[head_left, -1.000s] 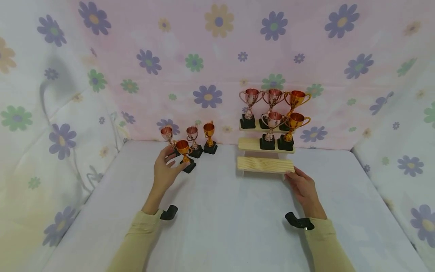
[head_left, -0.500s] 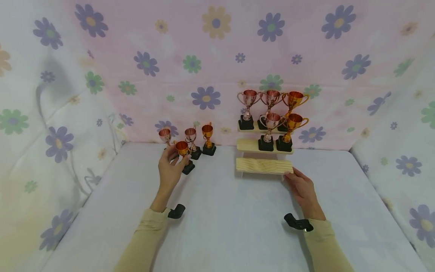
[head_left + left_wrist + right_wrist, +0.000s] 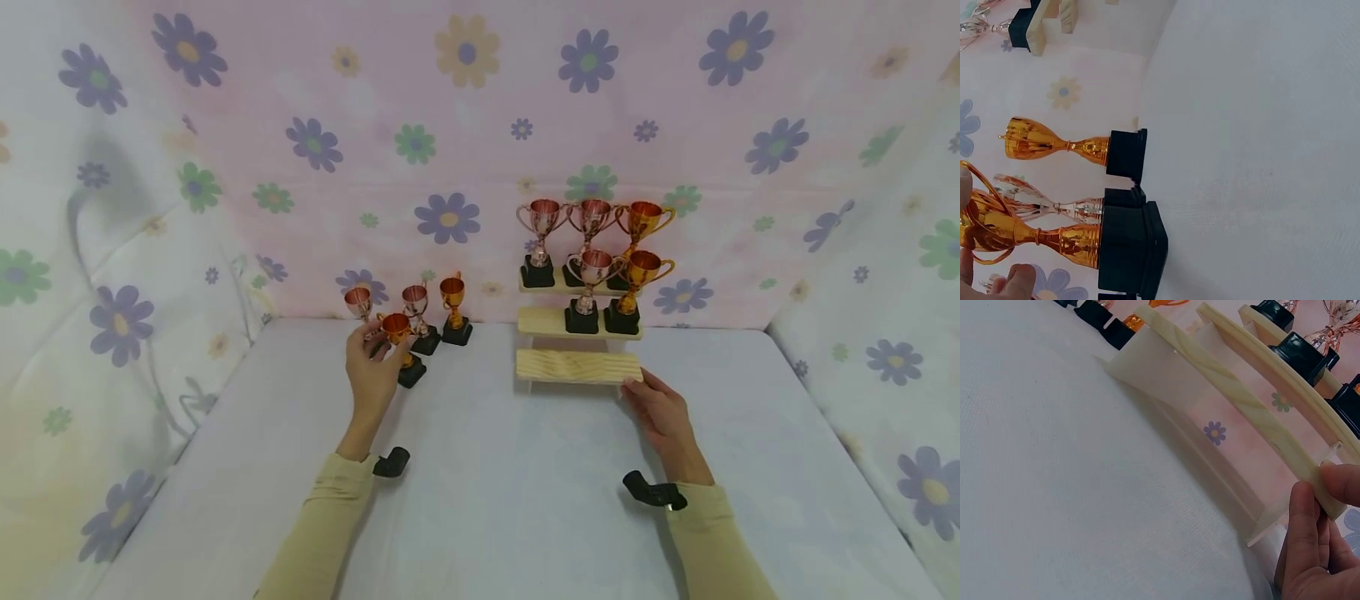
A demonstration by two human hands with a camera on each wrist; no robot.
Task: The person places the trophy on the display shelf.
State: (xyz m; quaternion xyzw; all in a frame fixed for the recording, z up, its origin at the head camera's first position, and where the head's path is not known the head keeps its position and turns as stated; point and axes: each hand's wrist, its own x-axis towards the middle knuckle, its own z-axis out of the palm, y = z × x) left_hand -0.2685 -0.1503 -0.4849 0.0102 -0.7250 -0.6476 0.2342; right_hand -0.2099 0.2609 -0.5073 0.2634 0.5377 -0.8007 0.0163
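Observation:
A small gold trophy [image 3: 397, 328] on a black base [image 3: 1130, 250] stands on the white table [image 3: 495, 475], in front of a row of three more. My left hand [image 3: 382, 347] grips its cup, with the thumb and a fingertip [image 3: 1015, 280] on either side. A three-step wooden stand [image 3: 577, 367] sits to the right. It carries three trophies on the top step [image 3: 590, 218] and two on the middle step [image 3: 615, 273]; the bottom step is bare. My right hand [image 3: 634, 384] pinches the right end of the bottom step [image 3: 1244, 409], thumb [image 3: 1342, 483] on top.
Behind the held trophy stand a gold trophy [image 3: 1054, 140] and a silver one [image 3: 1044, 203], with a further silver one [image 3: 358, 302] at the far left. Flowered cloth walls [image 3: 450, 125] close in the table at the back and both sides.
My left hand has moved forward and its fingers have closed round the front gold trophy's cup. The right hand stays on the stand's bottom step.

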